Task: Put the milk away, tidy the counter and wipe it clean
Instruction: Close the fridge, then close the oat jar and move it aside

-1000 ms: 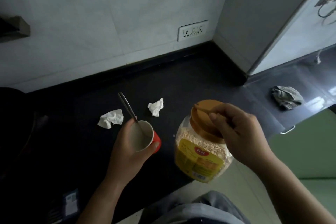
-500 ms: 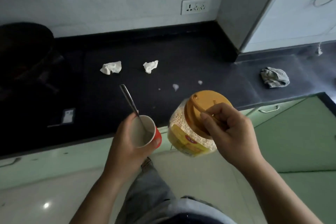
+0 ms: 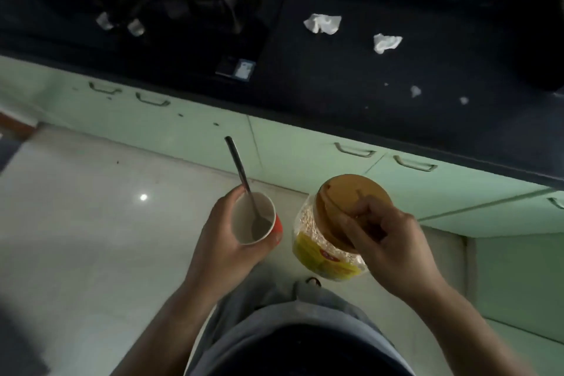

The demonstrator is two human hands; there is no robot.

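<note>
Left hand [image 3: 225, 241] wraps a paper cup [image 3: 254, 220], spoon [image 3: 244, 183] leaning inside, held over the floor. Right hand [image 3: 393, 241] grips the oat jar [image 3: 323, 241] from above by its brown lid [image 3: 345, 201], jar tilted. Both forearms extend forward from the body. Two crumpled tissues [image 3: 323, 24] lie on the dark worktop [image 3: 335, 79] beyond.
</note>
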